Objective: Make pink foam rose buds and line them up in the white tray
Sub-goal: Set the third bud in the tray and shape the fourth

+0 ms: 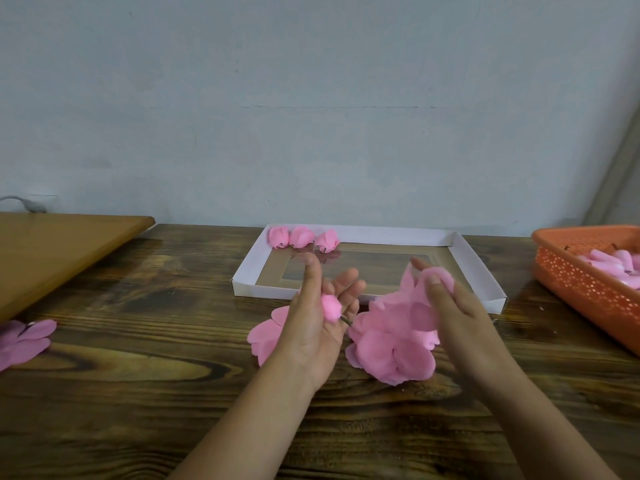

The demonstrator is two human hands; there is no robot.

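Three finished pink rose buds (pixel 300 238) stand in a row at the far left corner of the white tray (pixel 481 271). In front of the tray, my left hand (pixel 317 313) is held palm up with fingers spread, and a small pink foam core (pixel 330 307) on a wire stem sits between its fingers. My right hand (pixel 453 306) pinches the top of a bunch of loose pink foam petals (pixel 394 344) between thumb and fingers. More pink petals (pixel 265 336) lie on the table under my left hand.
An orange perforated basket (pixel 585 289) with pink foam pieces stands at the right edge. A pile of pink petals (pixel 24 341) lies at the left edge. A lighter brown board (pixel 52 251) sits at the back left. The dark wooden table (pixel 138 393) meets a grey wall.
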